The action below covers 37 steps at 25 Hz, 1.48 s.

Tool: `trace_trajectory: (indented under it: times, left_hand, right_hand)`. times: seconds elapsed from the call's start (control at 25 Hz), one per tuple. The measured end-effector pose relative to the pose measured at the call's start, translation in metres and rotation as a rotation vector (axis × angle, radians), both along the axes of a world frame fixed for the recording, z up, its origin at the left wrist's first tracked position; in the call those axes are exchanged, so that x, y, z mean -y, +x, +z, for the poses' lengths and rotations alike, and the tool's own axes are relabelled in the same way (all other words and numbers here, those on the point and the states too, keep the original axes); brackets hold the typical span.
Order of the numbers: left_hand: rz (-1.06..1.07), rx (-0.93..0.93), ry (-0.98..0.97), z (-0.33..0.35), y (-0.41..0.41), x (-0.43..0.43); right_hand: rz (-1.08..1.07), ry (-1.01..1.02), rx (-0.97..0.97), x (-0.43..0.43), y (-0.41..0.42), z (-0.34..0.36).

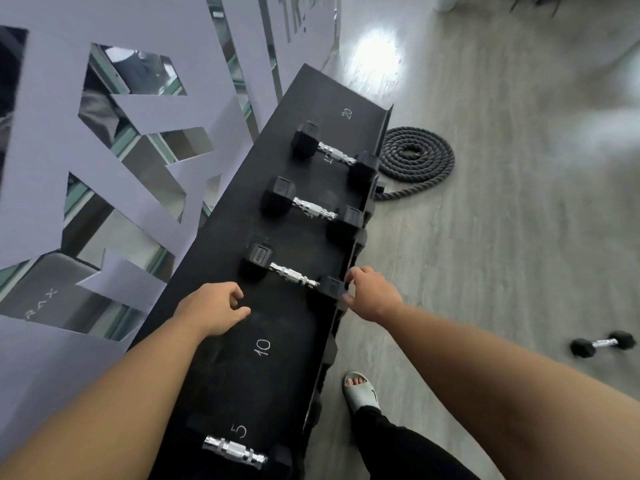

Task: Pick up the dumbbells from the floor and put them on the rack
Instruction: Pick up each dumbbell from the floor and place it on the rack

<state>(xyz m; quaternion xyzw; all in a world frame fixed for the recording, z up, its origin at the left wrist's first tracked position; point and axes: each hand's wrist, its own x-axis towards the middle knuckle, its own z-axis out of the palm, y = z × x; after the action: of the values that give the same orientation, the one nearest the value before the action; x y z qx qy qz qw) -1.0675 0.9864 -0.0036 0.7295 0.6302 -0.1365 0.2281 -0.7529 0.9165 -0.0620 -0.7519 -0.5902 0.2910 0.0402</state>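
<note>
A black rack (277,341) runs from bottom centre to upper right, marked 5, 10 and 20. Several black hex dumbbells with chrome handles lie across it: a far one (334,155), a second (313,208), a third (294,276), and a near one (235,450) at the bottom. My left hand (213,308) hovers over the bare rack top by the 10 mark, fingers loosely curled, holding nothing. My right hand (372,292) sits at the rack's front edge, fingers touching the near head of the third dumbbell. One dumbbell (602,344) lies on the floor at the right.
A coiled dark rope (415,157) lies on the grey wood floor beside the rack's far end. A mirrored wall with white panels (104,150) stands behind the rack. My foot in a white sandal (360,393) stands close to the rack's front.
</note>
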Motion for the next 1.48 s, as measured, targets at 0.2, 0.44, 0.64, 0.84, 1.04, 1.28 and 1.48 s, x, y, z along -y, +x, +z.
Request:
trace_trajectory:
  times: [0.2, 0.44, 0.64, 0.84, 1.04, 1.28, 1.48]
  left_hand:
    - [-0.139, 0.073, 0.068, 0.057, 0.034, 0.070]
    - [-0.356, 0.091, 0.058, 0.086, 0.102, 0.146]
    - [-0.501, 0.074, 0.038, 0.091, 0.169, 0.197]
    - [-0.658, 0.014, -0.001, 0.086, 0.255, 0.262]
    - [-0.695, -0.025, -0.058, 0.068, 0.357, 0.338]
    - [-0.617, 0.046, -0.076, 0.061, 0.446, 0.397]
    - [-0.476, 0.080, -0.050, 0.057, 0.464, 0.382]
  right_hand:
    - [-0.006, 0.045, 0.080, 0.095, 0.021, 0.056]
    - [-0.092, 0.059, 0.115, 0.207, 0.060, 0.089]
    - [-0.217, -0.083, 0.224, 0.297, 0.131, 0.097]
    - [-0.289, -0.166, 0.271, 0.390, 0.206, 0.096]
    - [-0.386, -0.236, 0.265, 0.491, 0.297, 0.085]
    - [-0.397, -0.314, 0.216, 0.555, 0.376, 0.074]
    - [-0.287, -0.356, 0.198, 0.524, 0.402, 0.064]
